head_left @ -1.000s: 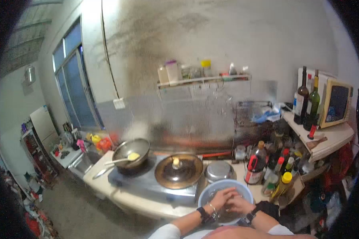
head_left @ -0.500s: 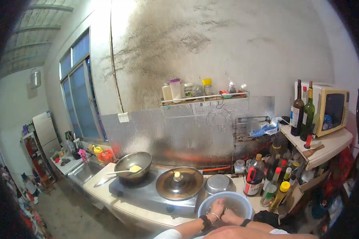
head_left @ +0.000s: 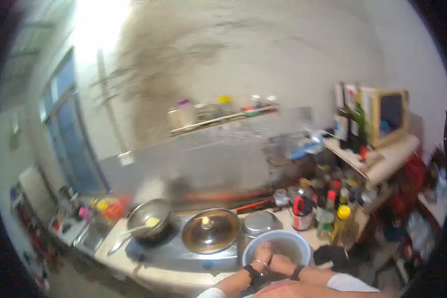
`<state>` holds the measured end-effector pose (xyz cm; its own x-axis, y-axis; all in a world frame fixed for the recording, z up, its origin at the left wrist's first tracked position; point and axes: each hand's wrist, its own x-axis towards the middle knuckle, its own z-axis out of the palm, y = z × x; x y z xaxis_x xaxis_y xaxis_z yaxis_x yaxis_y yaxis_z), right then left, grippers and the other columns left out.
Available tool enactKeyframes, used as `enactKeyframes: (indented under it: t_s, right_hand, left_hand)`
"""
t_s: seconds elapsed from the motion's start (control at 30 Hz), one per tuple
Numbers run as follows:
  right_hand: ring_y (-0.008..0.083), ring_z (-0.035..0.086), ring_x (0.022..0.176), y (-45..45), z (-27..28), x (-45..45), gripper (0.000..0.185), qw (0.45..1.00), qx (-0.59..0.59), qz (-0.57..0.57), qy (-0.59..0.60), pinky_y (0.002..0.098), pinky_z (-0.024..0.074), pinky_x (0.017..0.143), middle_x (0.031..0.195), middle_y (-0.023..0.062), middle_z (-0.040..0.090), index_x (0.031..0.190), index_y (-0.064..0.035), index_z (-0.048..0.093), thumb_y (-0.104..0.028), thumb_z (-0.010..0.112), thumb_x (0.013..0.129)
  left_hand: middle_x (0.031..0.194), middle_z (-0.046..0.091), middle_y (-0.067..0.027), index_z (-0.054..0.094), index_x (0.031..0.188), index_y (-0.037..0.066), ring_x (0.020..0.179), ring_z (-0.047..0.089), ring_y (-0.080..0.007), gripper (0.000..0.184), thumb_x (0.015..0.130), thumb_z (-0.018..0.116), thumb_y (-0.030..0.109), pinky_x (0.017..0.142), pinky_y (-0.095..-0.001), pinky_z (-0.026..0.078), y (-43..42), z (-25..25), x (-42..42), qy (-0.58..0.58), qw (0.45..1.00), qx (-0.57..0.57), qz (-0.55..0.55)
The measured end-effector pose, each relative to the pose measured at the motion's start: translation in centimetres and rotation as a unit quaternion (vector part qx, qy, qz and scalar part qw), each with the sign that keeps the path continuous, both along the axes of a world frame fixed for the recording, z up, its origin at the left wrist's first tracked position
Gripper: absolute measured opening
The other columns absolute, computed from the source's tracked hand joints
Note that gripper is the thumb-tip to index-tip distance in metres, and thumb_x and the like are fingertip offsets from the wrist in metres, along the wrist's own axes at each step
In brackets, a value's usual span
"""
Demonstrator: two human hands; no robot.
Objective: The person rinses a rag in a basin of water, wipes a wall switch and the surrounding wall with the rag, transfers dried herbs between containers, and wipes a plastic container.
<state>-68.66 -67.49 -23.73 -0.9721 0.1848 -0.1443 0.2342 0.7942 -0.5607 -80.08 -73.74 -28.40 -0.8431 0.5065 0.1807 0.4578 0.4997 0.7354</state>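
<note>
A light blue basin [head_left: 306, 246] with water in it stands at the counter's front edge. Both hands are down inside it, side by side near its left part. My left hand [head_left: 263, 253], with a bracelet and a dark band at the wrist, has its fingers bent downward. Close against it on the right is my right hand [head_left: 279, 264], its fingers hidden behind the hand and in the basin. Whatever the hands hold, if anything, is too blurred to make out. Behind the basin sits a round metal pot [head_left: 260, 223].
Left of the basin, a lidded pan [head_left: 223, 238] and a wok [head_left: 143, 213] with a spatula rest on the stove [head_left: 184, 258]. Sauce bottles [head_left: 303, 206] crowd the right. A microwave [head_left: 390, 116] and wine bottles stand on a raised shelf [head_left: 392, 159].
The view has swung and tilted, shifting the scene leftward. My hands were raised above the basin with fingers showing a second ago; now they are lower inside it.
</note>
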Motion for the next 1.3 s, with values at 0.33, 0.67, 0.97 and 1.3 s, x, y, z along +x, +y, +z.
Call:
enactKeyframes:
  t_s: [0.33, 0.67, 0.97, 1.3]
  right_hand:
    - [0.0117, 0.058, 0.074, 5.3, 8.3, 9.4, 0.039, 0.891, -0.375, -0.024, 0.253, 0.0267, 0.0496, 0.06, 0.084, 0.0047, 0.06, 0.104, 0.0004, 0.053, -0.012, 0.069, 0.071]
    - [0.0113, 0.053, 0.077, 11.8, 10.1, 38.5, 0.018, 0.808, -0.368, -0.288, 0.36, 0.0281, 0.0447, 0.066, 0.082, 0.0024, 0.058, 0.088, -0.0036, 0.056, -0.021, 0.056, 0.086]
    - [0.0211, 0.052, 0.102, 13.4, 7.6, 61.1, 0.041, 0.523, -0.625, -0.399, 0.421, 0.0441, 0.0485, 0.074, 0.111, 0.0067, 0.052, 0.115, -0.0063, 0.046, -0.03, 0.06, 0.084]
    - [0.018, 0.056, 0.082, 19.7, 4.0, 81.8, 0.045, 0.411, -0.269, -0.743, 0.455, 0.0344, 0.0471, 0.071, 0.098, 0.0062, 0.06, 0.11, 0.0004, 0.055, -0.038, 0.056, 0.086]
  left_hand:
    - [0.097, 0.059, -0.0094, 0.056, 0.103, -0.004, 0.089, 0.055, -0.015, 0.026, 0.08, 0.06, 0.008, 0.076, -0.0274, 0.045, -3.8, 16.2, 10.0, -0.206, 0.94, 0.052, -0.267]
    - [0.077, 0.054, 0.0014, 0.057, 0.087, 0.002, 0.072, 0.048, -0.0091, 0.011, 0.077, 0.062, 0.004, 0.064, -0.0227, 0.04, 8.1, 16.1, 32.1, -0.239, 0.873, 0.034, -0.424]
    - [0.078, 0.058, -0.0023, 0.057, 0.092, 0.0, 0.074, 0.051, -0.0112, 0.018, 0.081, 0.062, 0.013, 0.069, -0.0256, 0.042, 22.6, 14.0, 56.3, -0.097, 0.742, 0.013, -0.663]
    - [0.089, 0.059, -0.0032, 0.055, 0.107, 0.0, 0.079, 0.054, -0.0121, 0.031, 0.079, 0.064, 0.009, 0.074, -0.026, 0.046, 37.7, 10.1, 69.2, -0.153, 0.629, -0.046, -0.76]
